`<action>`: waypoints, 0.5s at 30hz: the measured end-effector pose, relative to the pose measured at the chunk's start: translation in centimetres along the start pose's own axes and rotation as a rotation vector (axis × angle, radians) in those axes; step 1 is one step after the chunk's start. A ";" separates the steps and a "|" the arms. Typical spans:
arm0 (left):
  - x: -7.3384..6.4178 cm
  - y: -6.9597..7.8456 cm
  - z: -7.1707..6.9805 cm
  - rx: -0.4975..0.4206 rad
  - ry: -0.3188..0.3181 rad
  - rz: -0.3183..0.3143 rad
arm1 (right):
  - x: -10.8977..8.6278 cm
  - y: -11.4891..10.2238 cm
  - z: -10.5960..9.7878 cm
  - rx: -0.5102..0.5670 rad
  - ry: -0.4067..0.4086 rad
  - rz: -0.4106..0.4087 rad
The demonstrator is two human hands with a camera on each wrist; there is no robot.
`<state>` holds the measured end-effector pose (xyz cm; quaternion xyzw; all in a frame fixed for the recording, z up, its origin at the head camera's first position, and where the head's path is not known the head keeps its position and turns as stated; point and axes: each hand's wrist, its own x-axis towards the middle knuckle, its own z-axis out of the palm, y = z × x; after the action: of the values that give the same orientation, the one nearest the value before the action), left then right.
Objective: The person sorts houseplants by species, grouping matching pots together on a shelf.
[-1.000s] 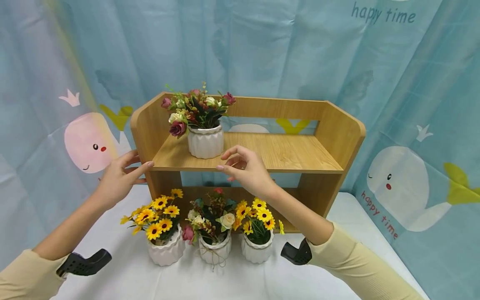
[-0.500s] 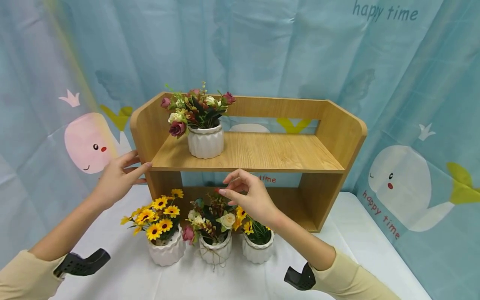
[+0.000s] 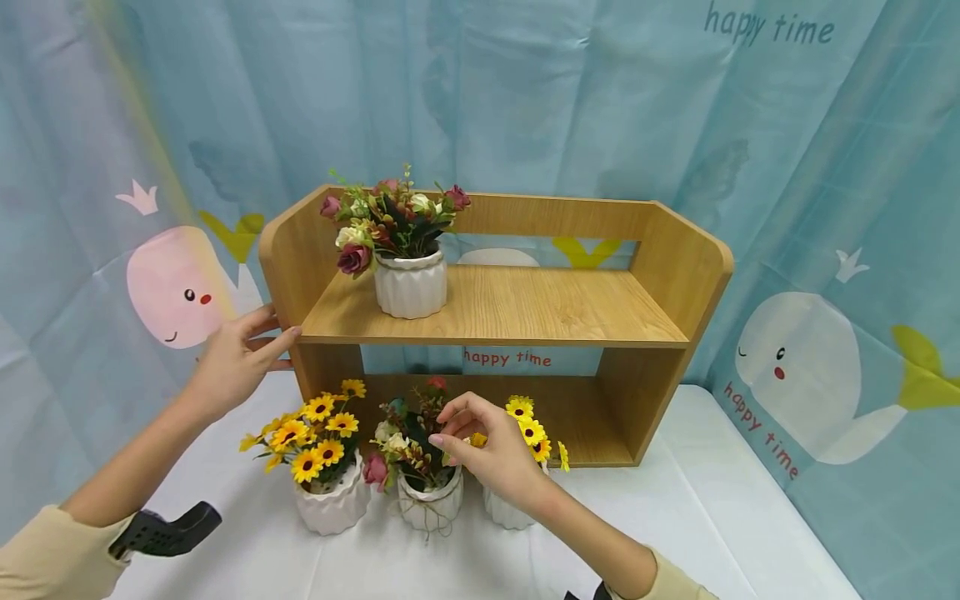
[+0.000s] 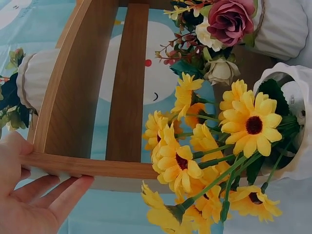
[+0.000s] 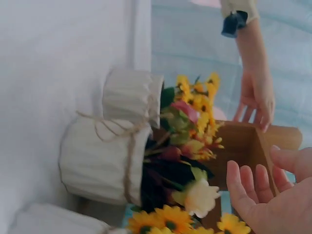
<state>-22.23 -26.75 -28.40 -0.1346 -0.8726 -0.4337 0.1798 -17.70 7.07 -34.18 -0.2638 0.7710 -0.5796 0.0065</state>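
1. Dropping lower than half a second before, the right hand (image 3: 495, 450) hung near the middle flower pot (image 3: 431, 503) and the right sunflower pot (image 3: 507, 510), its fingers loosely bent, thumb and forefinger apart, holding nothing.
2. The left hand (image 3: 232, 367) had not budged; its fingers and thumb gripped the left side panel (image 3: 300, 258) of the wooden shelf (image 3: 682, 275).
3. Both pots stood unmoved with the left sunflower pot (image 3: 334, 503) on the desk (image 3: 720, 500); the rose pot (image 3: 411, 285) stayed on the shelf's upper board (image 3: 555, 304).
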 end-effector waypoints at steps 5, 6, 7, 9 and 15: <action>-0.1 -0.1 0.1 -0.017 -0.004 -0.009 | -1.0 1.3 1.1 0.016 -0.010 0.024; -0.1 -0.1 0.1 -0.016 -0.004 -0.010 | -1.2 1.5 1.3 0.013 -0.012 0.024; -0.2 -0.1 0.2 -0.014 -0.004 -0.012 | -1.4 1.8 1.4 0.015 -0.014 0.028; -0.2 0.0 0.2 -0.008 -0.003 -0.008 | -1.8 2.2 1.8 0.026 -0.017 0.039; -0.3 -0.2 0.3 0.014 0.012 0.008 | -2.6 3.4 2.6 0.079 -0.003 0.084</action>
<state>-22.08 -26.66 -28.82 -0.1343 -0.8739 -0.4278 0.1877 -15.98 6.53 -38.85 -0.2316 0.7580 -0.6082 0.0425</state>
